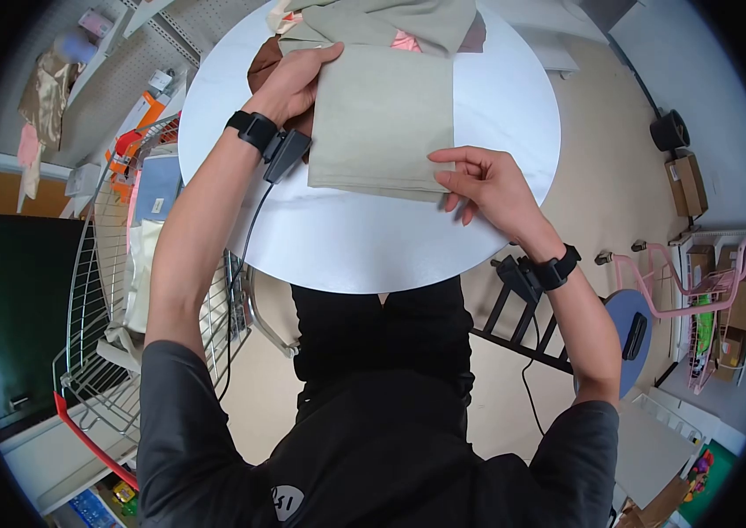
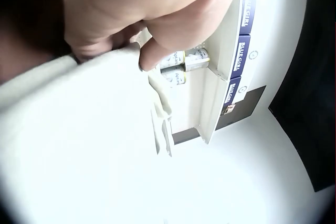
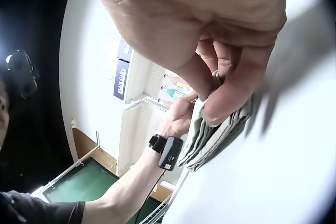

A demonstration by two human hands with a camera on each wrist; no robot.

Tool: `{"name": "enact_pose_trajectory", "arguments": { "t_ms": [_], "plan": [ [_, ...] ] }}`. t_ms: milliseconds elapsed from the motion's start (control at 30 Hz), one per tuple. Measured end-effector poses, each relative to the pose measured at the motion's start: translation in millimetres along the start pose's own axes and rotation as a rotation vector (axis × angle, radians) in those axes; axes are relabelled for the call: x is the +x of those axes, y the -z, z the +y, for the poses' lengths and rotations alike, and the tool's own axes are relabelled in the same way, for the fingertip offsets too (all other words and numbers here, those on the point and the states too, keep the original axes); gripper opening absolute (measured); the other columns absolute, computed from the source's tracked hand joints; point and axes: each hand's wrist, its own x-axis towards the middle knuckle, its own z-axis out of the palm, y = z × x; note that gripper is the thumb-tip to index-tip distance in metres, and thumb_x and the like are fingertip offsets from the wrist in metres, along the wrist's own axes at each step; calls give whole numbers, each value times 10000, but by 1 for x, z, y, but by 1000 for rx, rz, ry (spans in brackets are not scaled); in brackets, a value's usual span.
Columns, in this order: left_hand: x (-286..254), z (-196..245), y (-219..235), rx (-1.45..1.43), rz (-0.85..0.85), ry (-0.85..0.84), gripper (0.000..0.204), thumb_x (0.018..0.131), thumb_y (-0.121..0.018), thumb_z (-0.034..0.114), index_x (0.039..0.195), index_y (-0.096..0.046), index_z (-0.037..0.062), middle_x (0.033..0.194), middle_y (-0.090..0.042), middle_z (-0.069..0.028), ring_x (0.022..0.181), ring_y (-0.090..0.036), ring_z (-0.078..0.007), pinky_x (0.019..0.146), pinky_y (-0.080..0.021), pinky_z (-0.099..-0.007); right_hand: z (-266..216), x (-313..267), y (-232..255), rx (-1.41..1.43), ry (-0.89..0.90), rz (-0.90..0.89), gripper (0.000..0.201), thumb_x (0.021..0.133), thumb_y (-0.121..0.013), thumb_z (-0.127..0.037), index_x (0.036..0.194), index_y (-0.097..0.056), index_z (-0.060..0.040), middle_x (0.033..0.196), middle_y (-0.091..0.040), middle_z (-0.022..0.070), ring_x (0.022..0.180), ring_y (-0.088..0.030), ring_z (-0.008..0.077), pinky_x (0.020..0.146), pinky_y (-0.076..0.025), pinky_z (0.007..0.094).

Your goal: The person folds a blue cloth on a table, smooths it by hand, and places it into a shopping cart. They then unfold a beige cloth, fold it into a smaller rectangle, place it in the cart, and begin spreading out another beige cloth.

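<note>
A sage-green cloth, folded into a flat rectangle [image 1: 382, 119], is seen lying on the round white surface [image 1: 373, 246], toward its far side. Its edges appear stacked in several even layers, as shown in the right wrist view [image 3: 210, 140], so most of the folding is judged to be done.

The near right corner of the cloth is pinched between thumb and fingers of the right hand [image 1: 483, 185]. The left hand [image 1: 294, 79] is laid on the cloth's far left edge, fingers fairly straight; whether the thumb is tucked under the fabric cannot be told.

Beyond the folded piece, a loose heap of further garments [image 1: 391, 22] in green and pink is seen unfolded, so that part is judged to be left. To the left of the surface, a wire basket cart [image 1: 127, 290] holding pale folded fabric is visible.
</note>
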Motion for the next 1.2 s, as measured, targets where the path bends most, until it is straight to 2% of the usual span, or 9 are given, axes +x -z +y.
{"name": "enact_pose_trajectory", "arguments": {
  "t_ms": [67,167,267,367,633,867,1033,1133,1200],
  "plan": [
    [3,2,-1,33,28,33,501,1099,-652,237,1436,-495,-100,1387,-651,-209,1172,-734,-249,1034,-636,-367,-5,-5,-3,8,2,-3,314,1037,-726,-101,1332,-723,7,782,-706,12,711,-735,95,523,-548,241],
    [4,-6,-3,150,159,-57,498,1073,-708,312,1348,-597,-88,1277,-717,-177,1052,-750,-212,896,-642,-336,-5,-11,-9,-8,-7,-15,309,1037,-729,-97,1326,-723,13,762,-702,12,706,-731,92,522,-538,241],
    [13,1,6,526,202,-64,510,1042,-742,425,1226,-702,-49,1069,-759,-84,949,-735,-159,791,-595,-288,4,-8,-15,-2,10,-17,314,1024,-738,-87,1302,-713,55,737,-680,18,711,-749,115,510,-534,250],
    [-1,28,-9,731,216,-22,496,1024,-744,495,1114,-757,7,959,-753,-24,907,-724,-113,759,-556,-237,2,-5,-16,-31,34,-7,324,1028,-737,-92,1315,-704,54,764,-680,16,715,-753,118,511,-525,244],
    [-7,39,11,489,-35,118,334,974,-833,406,1054,-751,92,973,-723,40,719,-620,-34,747,-568,-214,1,-8,-18,154,111,88,341,1029,-735,-87,1340,-697,50,821,-693,17,759,-776,129,506,-488,228],
    [27,23,19,745,134,-66,378,991,-795,418,944,-753,45,825,-742,-3,720,-686,-110,700,-551,-296,4,-9,-25,-126,92,26,349,1003,-748,-69,1318,-711,77,792,-702,50,717,-747,110,539,-503,276],
    [36,14,8,1217,316,-341,498,963,-804,453,887,-711,-30,822,-744,-90,725,-698,-214,710,-549,-385,12,-7,-30,-419,349,117,327,961,-786,-93,1279,-772,-19,852,-722,89,721,-716,173,661,-532,336],
    [42,-6,21,1305,356,-497,498,948,-812,459,949,-713,-29,863,-747,-146,774,-717,-247,730,-545,-391,9,-13,-32,-677,448,173,305,912,-819,-135,1194,-791,-22,910,-707,102,779,-699,259,706,-554,380],
    [46,-11,27,1242,365,-524,556,944,-819,477,1106,-695,-40,1003,-749,-158,905,-724,-257,799,-551,-383,7,-18,-33,-829,516,206,304,889,-834,-158,1159,-791,-27,948,-674,92,839,-680,275,722,-552,385]
  ]
}}
